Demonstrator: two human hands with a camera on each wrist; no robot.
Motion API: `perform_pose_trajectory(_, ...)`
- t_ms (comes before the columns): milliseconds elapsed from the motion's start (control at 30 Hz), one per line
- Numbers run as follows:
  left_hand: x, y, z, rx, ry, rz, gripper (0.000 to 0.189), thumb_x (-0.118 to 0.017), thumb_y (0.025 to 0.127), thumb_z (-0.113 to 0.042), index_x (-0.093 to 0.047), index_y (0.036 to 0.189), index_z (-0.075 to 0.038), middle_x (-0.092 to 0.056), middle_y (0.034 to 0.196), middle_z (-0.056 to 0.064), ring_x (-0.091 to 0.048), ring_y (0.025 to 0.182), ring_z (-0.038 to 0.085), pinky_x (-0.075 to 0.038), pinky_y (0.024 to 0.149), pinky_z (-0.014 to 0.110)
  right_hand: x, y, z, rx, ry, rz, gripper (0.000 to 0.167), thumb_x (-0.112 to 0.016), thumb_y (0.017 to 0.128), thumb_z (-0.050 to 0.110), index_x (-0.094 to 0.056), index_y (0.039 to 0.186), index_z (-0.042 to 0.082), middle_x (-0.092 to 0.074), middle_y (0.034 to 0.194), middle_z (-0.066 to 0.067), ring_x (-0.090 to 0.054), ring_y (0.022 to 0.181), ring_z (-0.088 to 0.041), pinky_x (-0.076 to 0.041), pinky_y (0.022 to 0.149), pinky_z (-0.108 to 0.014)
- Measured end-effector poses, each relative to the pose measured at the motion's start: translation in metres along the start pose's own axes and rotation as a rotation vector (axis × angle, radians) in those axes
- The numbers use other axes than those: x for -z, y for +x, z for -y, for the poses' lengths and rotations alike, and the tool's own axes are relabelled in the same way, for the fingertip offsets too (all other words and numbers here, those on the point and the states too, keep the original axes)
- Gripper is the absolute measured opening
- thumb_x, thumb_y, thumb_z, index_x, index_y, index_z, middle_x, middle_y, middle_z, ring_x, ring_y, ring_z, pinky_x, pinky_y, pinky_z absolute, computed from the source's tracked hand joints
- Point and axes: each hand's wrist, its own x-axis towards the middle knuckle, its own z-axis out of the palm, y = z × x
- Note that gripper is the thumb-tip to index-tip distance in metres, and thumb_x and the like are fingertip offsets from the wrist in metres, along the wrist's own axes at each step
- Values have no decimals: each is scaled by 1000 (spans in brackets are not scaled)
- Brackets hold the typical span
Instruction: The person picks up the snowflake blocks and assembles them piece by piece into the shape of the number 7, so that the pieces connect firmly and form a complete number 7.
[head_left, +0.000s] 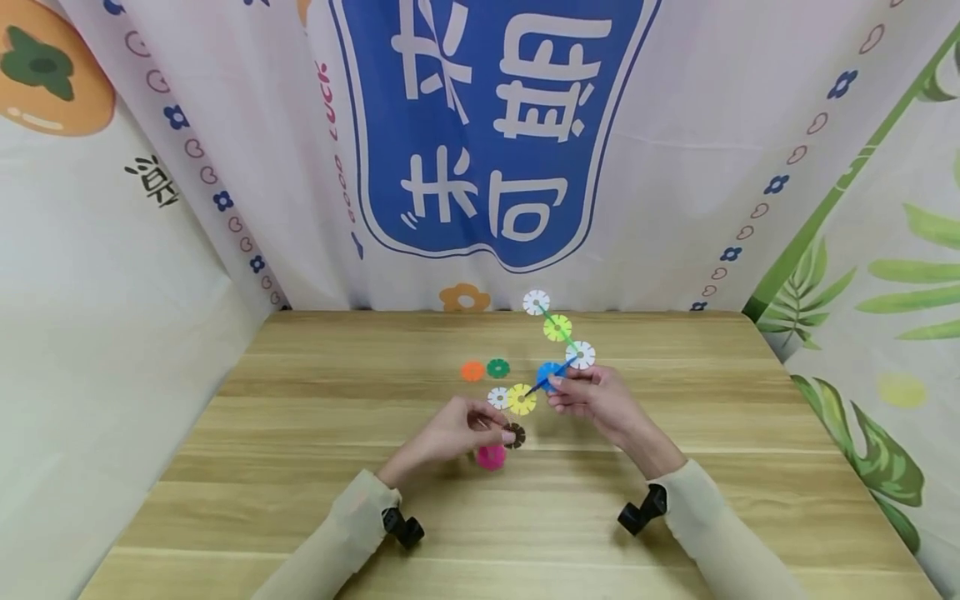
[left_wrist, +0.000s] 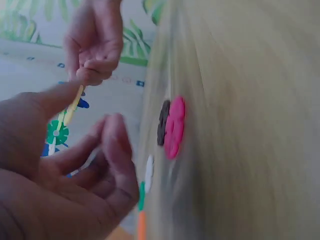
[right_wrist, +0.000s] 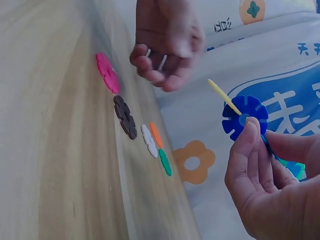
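My right hand [head_left: 603,407] holds up a chain of slotted plastic discs, pinching it at a blue disc [right_wrist: 246,107]. A yellow disc [head_left: 521,400] sits at the chain's near end. Beyond the blue one come a white disc [head_left: 581,356], a yellow-green disc [head_left: 557,327] and another white disc [head_left: 536,302], with green and dark blue discs seen edge-on between them. My left hand [head_left: 453,432] hovers above the table with loosely bent fingers and nothing visible between them. Below it lie a brown disc [right_wrist: 124,117] and a pink disc [left_wrist: 175,127].
On the wooden table [head_left: 300,467], an orange disc [head_left: 472,371], a green disc [head_left: 498,368] and a loose white disc [head_left: 498,398] lie beyond my left hand. A printed curtain [head_left: 480,275] hangs behind the table's far edge.
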Motion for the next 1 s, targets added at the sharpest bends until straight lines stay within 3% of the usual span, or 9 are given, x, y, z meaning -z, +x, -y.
perform_pose_trajectory(67, 1, -1, 2, -27, 133, 8, 27, -86, 88, -21, -75, 108, -6, -74, 95, 5, -65, 82, 14, -57, 70, 22, 3, 0, 2, -2, 11, -8, 8, -68, 102, 7, -61, 102, 4, -78, 90, -3, -77, 81, -14, -67, 83, -29)
perform_pose_trajectory(167, -1, -2, 3, -20, 290, 2, 33, -90, 83, -23, -75, 107, -6, -72, 95, 0, -64, 83, 13, -58, 75, 25, 5, 1, 3, -12, 23, -18, 7, -68, 102, 8, -62, 101, 4, -78, 90, -4, -77, 81, -14, -67, 84, -30)
perform_pose_trajectory(267, -3, -2, 2, 7, 368, -3, 41, -92, 81, -27, -75, 111, -6, -71, 97, 0, -62, 84, 14, -57, 78, 28, 5, 1, 3, -20, 32, -27, 7, -68, 101, 8, -62, 100, 5, -79, 89, -5, -77, 81, -14, -67, 84, -30)
perform_pose_trajectory(467, -4, -4, 2, 18, 429, -3, 48, -95, 76, -28, -73, 114, -7, -68, 100, 3, -59, 88, 15, -56, 82, 31, 5, 2, 1, -32, 21, -31, 6, -68, 101, 8, -63, 101, 5, -78, 90, -5, -77, 81, -14, -67, 85, -30)
perform_pose_trajectory(800, -1, 3, 23, -50, 464, -11, 33, -92, 81, -30, -72, 98, -10, -62, 87, 1, -54, 75, 15, -49, 65, 28, 5, 2, 1, -37, 23, -17, 10, -68, 102, 9, -60, 103, 3, -78, 92, -6, -77, 82, -14, -67, 86, -30)
perform_pose_trajectory(833, 0, 0, 16, -21, 449, -6, 31, -93, 80, -27, -72, 96, -10, -63, 86, 1, -55, 75, 16, -50, 66, 28, 5, 2, 0, -36, 23, -16, 11, -68, 101, 9, -60, 103, 3, -78, 92, -6, -77, 82, -14, -67, 87, -31)
perform_pose_trajectory(967, 0, 1, 15, -6, 447, -5, 29, -92, 80, -24, -72, 95, -9, -64, 85, 1, -56, 75, 15, -50, 65, 27, 5, 3, -1, -35, 18, -12, 14, -69, 101, 10, -58, 104, 3, -78, 92, -5, -77, 82, -14, -67, 88, -32)
perform_pose_trajectory(1000, 0, -2, 7, 9, 433, -2, 28, -93, 79, -22, -72, 94, -9, -64, 84, 1, -57, 75, 16, -51, 66, 27, 5, 3, -1, -33, 16, -10, 14, -69, 101, 10, -58, 104, 3, -78, 92, -4, -77, 82, -14, -67, 88, -32)
